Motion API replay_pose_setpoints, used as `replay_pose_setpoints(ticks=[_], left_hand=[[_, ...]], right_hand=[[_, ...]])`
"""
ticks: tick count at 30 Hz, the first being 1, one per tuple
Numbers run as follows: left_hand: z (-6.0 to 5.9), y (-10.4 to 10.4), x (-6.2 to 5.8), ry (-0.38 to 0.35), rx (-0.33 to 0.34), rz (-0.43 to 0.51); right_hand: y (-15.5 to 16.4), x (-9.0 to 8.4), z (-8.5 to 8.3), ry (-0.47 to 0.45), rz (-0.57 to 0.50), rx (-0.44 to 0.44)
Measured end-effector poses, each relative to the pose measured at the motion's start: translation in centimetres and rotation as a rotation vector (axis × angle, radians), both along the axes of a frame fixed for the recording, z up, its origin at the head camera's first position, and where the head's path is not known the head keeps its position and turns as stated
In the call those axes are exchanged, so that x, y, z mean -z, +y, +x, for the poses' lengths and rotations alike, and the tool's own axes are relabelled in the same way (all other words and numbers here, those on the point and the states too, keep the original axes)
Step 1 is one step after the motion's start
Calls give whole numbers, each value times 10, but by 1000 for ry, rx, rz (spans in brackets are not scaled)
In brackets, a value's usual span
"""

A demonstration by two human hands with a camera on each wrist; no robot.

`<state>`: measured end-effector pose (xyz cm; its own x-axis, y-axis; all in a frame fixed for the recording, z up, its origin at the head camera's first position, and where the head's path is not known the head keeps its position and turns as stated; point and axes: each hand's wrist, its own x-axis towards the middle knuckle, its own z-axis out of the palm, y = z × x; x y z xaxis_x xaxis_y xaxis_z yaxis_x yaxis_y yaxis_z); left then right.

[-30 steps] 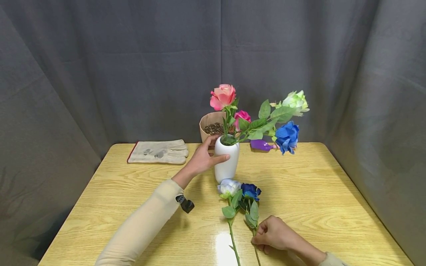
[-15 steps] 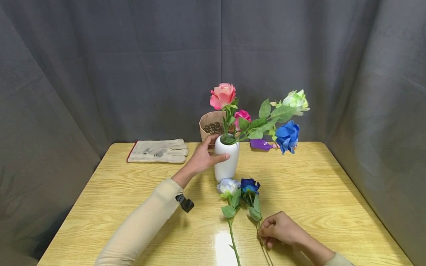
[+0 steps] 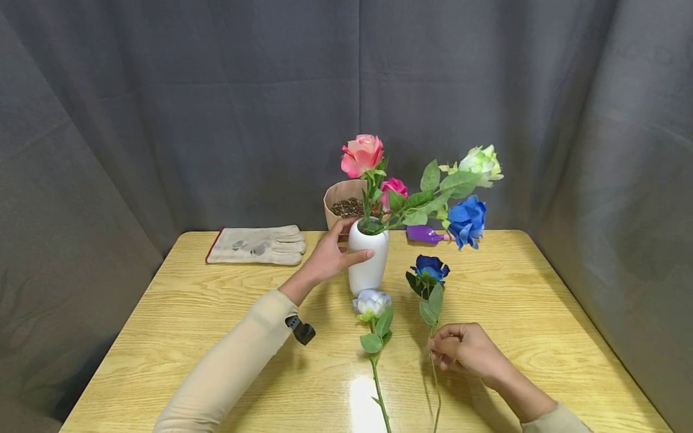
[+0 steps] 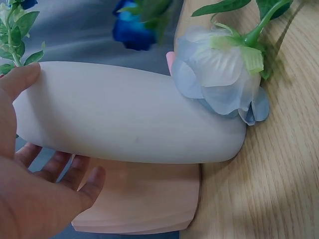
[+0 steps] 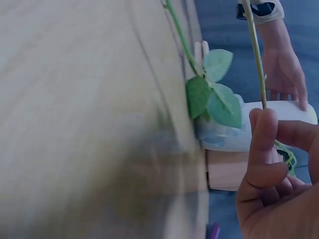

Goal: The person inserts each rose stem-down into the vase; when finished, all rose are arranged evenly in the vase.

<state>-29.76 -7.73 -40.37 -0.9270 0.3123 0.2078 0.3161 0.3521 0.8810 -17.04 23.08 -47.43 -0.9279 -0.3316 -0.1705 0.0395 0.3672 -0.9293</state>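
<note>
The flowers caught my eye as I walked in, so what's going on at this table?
A person is arranging artificial roses. Their left hand grips the white vase, which already holds four blooms. Their right hand pinches the stem of a dark blue rose, lifted off the table with its bloom up beside the vase. A pale blue rose lies flat on the table in front of the vase. A work glove and a pot of soil sit at the back.
</note>
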Motion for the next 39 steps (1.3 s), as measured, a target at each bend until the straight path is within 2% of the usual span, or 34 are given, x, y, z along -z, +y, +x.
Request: replay_pose_setpoints(ticks=[6, 15, 28, 33, 39], left_hand=[[0, 0, -1, 0, 2, 1], [-1, 0, 1, 5, -1, 1], [-2, -1, 2, 21, 11, 0], [-1, -2, 1, 21, 18, 0], [-2, -2, 2, 22, 19, 3]], right_hand=[[-4, -13, -5, 16, -3, 122], [-11, -26, -7, 37, -60, 218], [-24, -43, -16, 115, -206, 324], [-31, -48, -21, 150, -250, 385], [-37, -55, -28, 161, -353, 465]])
